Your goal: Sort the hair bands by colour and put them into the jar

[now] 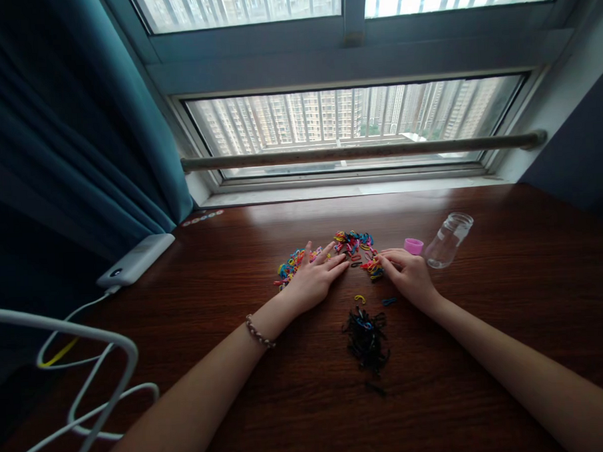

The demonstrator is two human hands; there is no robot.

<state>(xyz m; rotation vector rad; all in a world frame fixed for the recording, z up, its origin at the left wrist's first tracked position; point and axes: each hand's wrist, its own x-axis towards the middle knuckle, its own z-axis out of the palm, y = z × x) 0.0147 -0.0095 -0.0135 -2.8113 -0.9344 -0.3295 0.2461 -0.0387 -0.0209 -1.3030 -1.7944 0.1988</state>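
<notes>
In the head view, small, multicoloured, loop-shaped bands (352, 240), seemingly of rubber, are being seen in 3 loose clusters on the glossy reddish-brown wooden table (439, 400). The left cluster is being partly covered by the left hand (311, 285), which is being held palm down, its fingers spread wide; nothing is being visibly gripped by it. The right hand (407, 274) is being held low at the right cluster, wrist angled inward, fingers and thumb drawn nearly together; whether a band is being pinched cannot be told.

Judging by looks, very light, soft, stretchy pieces are being dealt with, hardly fragile but prone to tangling; a fingertip pinch on the side of a single loop is being favoured.

Nearer the body, a heap of thin black bands (366, 340) is being left between the forearms. Beyond the right hand, a round pink plastic cap (413, 246) is being kept just beside a clear, uncapped bottle (449, 241).
</notes>
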